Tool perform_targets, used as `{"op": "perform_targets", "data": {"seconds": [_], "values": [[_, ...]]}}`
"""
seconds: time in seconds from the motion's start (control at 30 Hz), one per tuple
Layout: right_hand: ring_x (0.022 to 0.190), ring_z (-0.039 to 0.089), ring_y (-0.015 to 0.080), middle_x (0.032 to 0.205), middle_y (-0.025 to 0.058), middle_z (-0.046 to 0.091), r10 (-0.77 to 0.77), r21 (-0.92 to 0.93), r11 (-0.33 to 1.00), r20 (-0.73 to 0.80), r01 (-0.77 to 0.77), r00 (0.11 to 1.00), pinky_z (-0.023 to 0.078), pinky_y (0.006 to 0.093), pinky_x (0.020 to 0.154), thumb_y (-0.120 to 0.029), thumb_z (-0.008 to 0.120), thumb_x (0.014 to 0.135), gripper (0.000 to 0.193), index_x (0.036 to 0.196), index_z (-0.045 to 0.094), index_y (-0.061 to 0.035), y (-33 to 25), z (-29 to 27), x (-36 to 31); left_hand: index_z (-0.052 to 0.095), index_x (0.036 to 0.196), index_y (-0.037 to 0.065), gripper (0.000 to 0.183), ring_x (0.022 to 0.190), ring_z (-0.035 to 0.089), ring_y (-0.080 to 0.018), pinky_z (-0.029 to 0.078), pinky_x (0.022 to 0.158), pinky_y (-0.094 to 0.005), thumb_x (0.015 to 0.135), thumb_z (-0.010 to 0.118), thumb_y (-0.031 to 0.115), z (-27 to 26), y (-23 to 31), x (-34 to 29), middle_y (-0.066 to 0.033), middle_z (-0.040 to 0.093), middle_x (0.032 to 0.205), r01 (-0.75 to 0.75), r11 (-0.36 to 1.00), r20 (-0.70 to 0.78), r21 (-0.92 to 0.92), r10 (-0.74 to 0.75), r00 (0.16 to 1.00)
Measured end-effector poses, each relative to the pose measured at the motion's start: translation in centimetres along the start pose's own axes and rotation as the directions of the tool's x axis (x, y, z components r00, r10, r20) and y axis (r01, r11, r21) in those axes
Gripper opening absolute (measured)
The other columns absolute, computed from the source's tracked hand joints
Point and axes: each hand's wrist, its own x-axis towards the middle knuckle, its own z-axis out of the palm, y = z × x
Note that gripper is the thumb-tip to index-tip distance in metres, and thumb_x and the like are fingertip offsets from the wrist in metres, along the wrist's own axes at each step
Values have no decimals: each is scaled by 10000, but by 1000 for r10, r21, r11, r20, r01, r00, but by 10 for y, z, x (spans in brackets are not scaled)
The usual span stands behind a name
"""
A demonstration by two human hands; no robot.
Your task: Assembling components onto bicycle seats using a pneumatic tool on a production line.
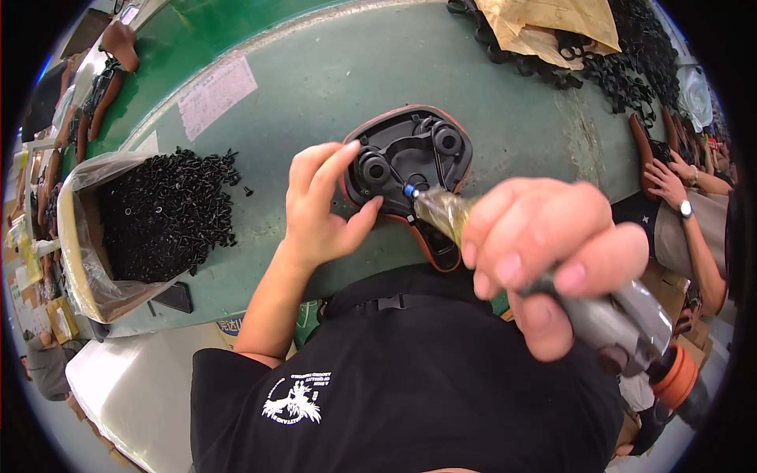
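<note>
A bicycle saddle [412,145] lies upside down on the green table, its black underside showing inside a brown rim. Two round black parts with holes sit in its wide end, and its narrow nose points toward me. My left hand [319,201] grips the saddle's left side, index fingertip near the rim and thumb lower down. In my right hand [552,244] is a grey power screwdriver [611,319], fingers wrapped round its body. Clear wrapping covers its front part. The blue-ringed tip [411,191] is over the saddle's middle; whether it touches a screw I cannot tell.
A plastic-lined box [83,244] of black screws stands at the left, some spilled onto the table. A paper sheet [218,96] lies beyond it. Black parts [631,59] and brown paper [552,24] are heaped at the far right. Another person's hands [670,180] hold a saddle at the right.
</note>
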Motion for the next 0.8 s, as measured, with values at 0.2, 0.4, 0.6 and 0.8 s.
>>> {"op": "perform_targets", "data": {"seconds": [0.2, 0.4, 0.6, 0.8], "values": [[749, 644, 205, 1113, 161, 573, 109, -37, 993, -39, -110, 993, 556, 417, 728, -3, 578, 939, 333, 1238, 458, -85, 4, -1, -6, 701, 1160, 25, 609, 1029, 629, -333, 527, 881, -425, 653, 950, 253, 14, 3, 13, -109, 673, 1076, -3, 995, 37, 104, -1, 999], [718, 643, 163, 1105, 113, 567, -14, -88, 996, -48, 10, 999, 550, 366, 698, -85, 588, 943, 308, 1228, 474, -98, 4, -12, -9, 720, 1041, -20, 453, 982, 635, -330, 535, 861, -416, 719, 919, 231, 19, 2, 11, -115, 673, 1027, -71, 983, -9, 171, 74, 997], [707, 637, 168, 1101, 106, 564, 4, -155, 988, -77, -16, 997, 545, 366, 682, -91, 592, 946, 297, 1221, 481, -101, -7, -22, -18, 727, 1001, -45, 383, 980, 645, -329, 545, 842, -409, 735, 896, 172, 28, -1, 11, -121, 684, 1009, -108, 982, -94, 155, 123, 988], [723, 625, 171, 1107, 96, 565, -47, -244, 970, -158, 7, 986, 526, 361, 696, -112, 581, 961, 289, 1243, 517, -100, -29, -42, -36, 718, 1120, -13, 490, 1102, 637, -363, 516, 971, -456, 742, 915, 228, 16, 11, 28, -142, 679, 1132, -37, 981, 99, 192, 18, 995]]}}
